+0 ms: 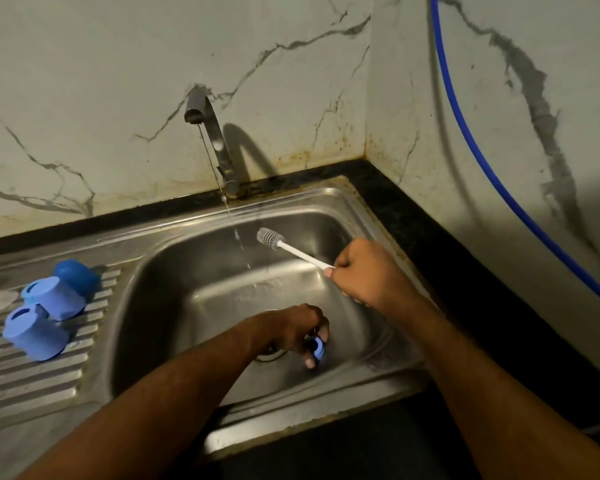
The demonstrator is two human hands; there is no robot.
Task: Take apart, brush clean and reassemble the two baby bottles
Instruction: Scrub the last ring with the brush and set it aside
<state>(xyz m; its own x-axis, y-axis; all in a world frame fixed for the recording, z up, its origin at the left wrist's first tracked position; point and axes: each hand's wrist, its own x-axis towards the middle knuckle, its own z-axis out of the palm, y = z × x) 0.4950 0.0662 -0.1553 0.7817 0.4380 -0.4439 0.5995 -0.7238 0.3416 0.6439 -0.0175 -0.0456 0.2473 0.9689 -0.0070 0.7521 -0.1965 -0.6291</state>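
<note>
Over the steel sink (343, 202), water runs — right hand (368, 271) grips a white brush (291, 249), left hand (297, 332) pinches a blue ring (318, 348).

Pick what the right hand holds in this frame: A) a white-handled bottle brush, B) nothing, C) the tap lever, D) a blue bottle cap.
A: the right hand grips the handle of the white-handled bottle brush, its bristled head raised over the steel sink beside the thin stream from the tap; the left hand holds a small blue ring-shaped bottle part near the drain.
</note>
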